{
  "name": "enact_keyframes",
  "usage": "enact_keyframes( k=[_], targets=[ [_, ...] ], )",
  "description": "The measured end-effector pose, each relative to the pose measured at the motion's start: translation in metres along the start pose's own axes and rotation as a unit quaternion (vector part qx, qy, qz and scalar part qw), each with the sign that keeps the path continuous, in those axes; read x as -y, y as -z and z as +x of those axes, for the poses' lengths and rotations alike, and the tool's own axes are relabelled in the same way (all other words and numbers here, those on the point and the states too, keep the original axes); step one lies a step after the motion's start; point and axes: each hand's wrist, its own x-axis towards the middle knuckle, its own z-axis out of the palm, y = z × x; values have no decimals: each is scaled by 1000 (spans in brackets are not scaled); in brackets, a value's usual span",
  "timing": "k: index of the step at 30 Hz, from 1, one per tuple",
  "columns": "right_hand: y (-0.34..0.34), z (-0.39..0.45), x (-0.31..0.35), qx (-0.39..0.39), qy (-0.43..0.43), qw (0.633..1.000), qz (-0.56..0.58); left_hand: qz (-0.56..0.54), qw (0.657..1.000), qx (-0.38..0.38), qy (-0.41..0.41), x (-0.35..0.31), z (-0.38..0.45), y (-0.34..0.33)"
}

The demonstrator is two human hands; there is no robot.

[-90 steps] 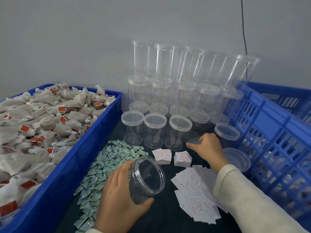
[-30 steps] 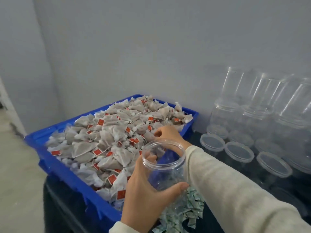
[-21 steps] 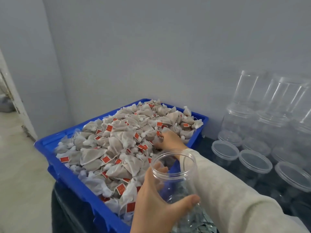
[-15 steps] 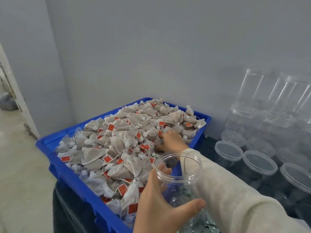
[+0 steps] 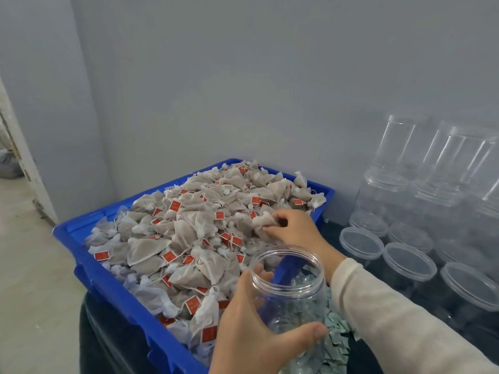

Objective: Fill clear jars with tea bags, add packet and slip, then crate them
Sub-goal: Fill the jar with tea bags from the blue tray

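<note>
Gripping an open clear plastic jar (image 5: pixel 290 290) at about 6 o'clock in the view, the left hand (image 5: pixel 249 330) is seen with its thumb curled round the near side and its fingers wrapped round the far side, just under the ribbed, round rim. The jar is held upright, lidless, and nothing can be made out inside it; small pale green paper packets (image 5: pixel 333 344) are seen through its smooth wall and beside it at 5 o'clock, lying in a loose heap on the dark table (image 5: pixel 378 360).

A single tea bag (image 5: pixel 263 220) is pinched between the thumb and fingertips of the right hand (image 5: pixel 294 230), just beyond the jar toward 12 o'clock. The bag is a soft, pyramid-shaped pouch of grey-brown mesh, and it is still touching the pile. The right arm is covered by a cream knitted sleeve (image 5: pixel 391 314) running down to 4 o'clock.

The pile of tea bags (image 5: pixel 189 238), with small red square tags and white strings, is heaped above the rim of a blue rigid plastic bin (image 5: pixel 108 282) from 9 to 12 o'clock.

At 3 o'clock, empty clear jars (image 5: pixel 405 268) with flat translucent lids are stood in rows, and more are stacked against the matte grey wall (image 5: pixel 243 76).
</note>
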Motion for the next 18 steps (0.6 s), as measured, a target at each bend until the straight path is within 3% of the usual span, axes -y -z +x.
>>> enact_keyframes(
  k=[6,10,12,15,18],
  targets=[
    [65,-64,36,-66,41,979,187,62,997,24,-39,-5,-1,-3],
    [79,-108,60,-54,62,948,308,64,997,26,-39,0,-2,-4],
    [73,-125,64,-45,57,956,285,44,998,30,-39,0,-2,-5],
    [62,-142,61,-52,72,987,133,58,996,41,-52,-2,-3,-4],
    [68,-143,63,6,73,997,32,86,992,52,-72,-3,-6,-5]
  ],
)
